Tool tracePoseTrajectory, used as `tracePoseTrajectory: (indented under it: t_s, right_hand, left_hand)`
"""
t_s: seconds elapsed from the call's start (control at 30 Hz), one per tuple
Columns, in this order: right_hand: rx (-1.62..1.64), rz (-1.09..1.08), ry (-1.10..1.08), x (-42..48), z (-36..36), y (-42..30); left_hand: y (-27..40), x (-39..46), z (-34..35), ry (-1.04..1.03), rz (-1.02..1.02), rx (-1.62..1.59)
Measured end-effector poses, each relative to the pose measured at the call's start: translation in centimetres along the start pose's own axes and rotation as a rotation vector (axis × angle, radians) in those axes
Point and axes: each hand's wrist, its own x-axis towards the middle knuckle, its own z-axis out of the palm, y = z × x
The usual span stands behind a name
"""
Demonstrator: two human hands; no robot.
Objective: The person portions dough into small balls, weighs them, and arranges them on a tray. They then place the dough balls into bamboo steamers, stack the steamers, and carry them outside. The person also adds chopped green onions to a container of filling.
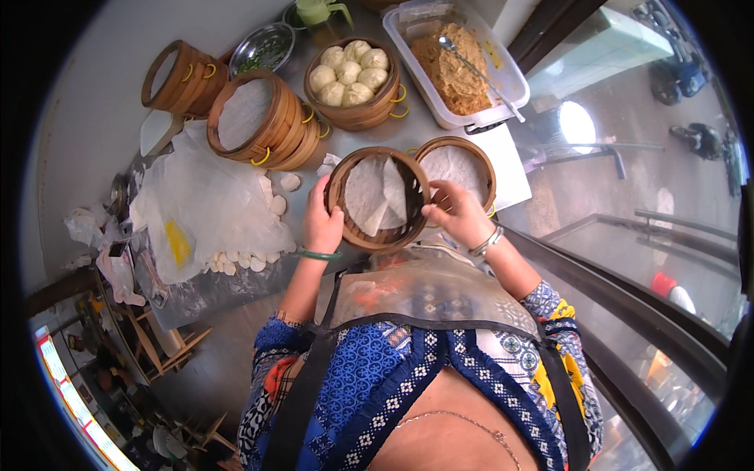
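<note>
Between my hands is a round bamboo steamer basket [337, 188], tilted, with a partly folded sheet of white liner paper [368, 191] inside it. My left hand [323, 221] grips its left rim, the thumb at the edge. My right hand [459, 215] holds the right rim with thumb and fingers. Just behind my right hand, a second bamboo steamer [488, 171] with a paper liner lies on the table. Farther back, a steamer [353, 120] holds several filled buns [347, 72]. Dough pieces [241, 259] lie partly under a plastic sheet [188, 200] on the left.
Stacked steamers [288, 141] stand back left, with more [177, 82] beyond them. A metal bowl [262, 47] holds chopped greens. At the back right, a plastic tub [509, 88] contains filling [453, 70] and a metal spoon [483, 76]. A dark-framed glass partition [612, 282] runs along the right.
</note>
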Motion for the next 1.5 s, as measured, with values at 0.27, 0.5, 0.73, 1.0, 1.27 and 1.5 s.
tracePoseTrajectory:
  t_s: [0.27,0.5,0.73,1.0,1.27,1.5]
  right_hand:
    - [0.106,0.067,-0.256,-1.8,6.3,6.4]
    - [-0.202,-0.062,-0.047,-4.0,4.6,7.0]
    - [-0.672,-0.584,0.113,-3.5,6.5,2.0]
    - [-1.175,-0.421,-0.106,1.1,9.1,2.9]
    - [-1.246,-0.288,-0.140,0.7,7.6,2.7]
    - [-1.123,-0.333,0.044,-0.1,6.9,1.4]
  left_hand:
    - [-0.4,-2.1,-2.3,-0.054,0.030,0.244]
    - [-0.5,-1.9,1.1,-0.091,0.077,0.311]
    - [0.6,-0.6,0.2,-0.188,0.634,0.612]
    - [0.6,2.4,2.6,-0.345,0.867,0.684]
    - [0.5,4.0,3.0,-0.290,1.001,0.833]
    - [2.2,2.2,1.8,-0.443,1.000,0.528]
